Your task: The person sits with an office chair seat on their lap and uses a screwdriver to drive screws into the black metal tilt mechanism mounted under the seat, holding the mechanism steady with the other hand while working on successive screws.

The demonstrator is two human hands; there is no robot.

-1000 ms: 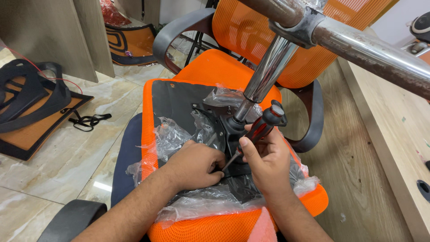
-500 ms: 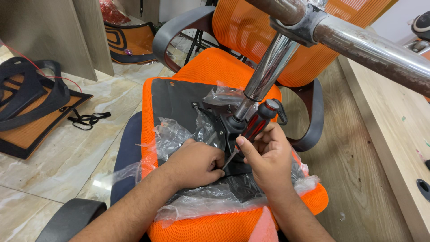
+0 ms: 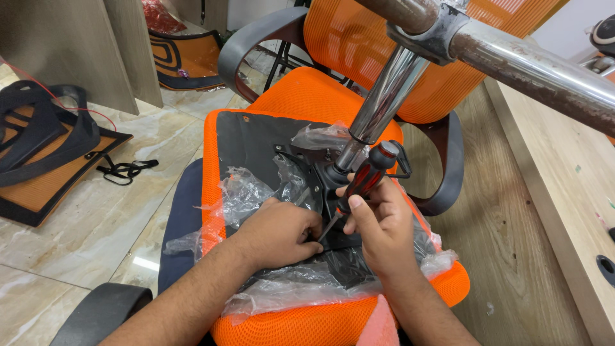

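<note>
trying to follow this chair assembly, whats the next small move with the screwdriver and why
Probably turn the screwdriver in place. The right hand grips its red and black handle, the tip sits beside the left hand fingers on the black plate under the upturned seat, as if on a screw.

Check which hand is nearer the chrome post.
Right. The right hand holds the screwdriver just below the chrome post; the left hand rests lower, farther left.
</note>
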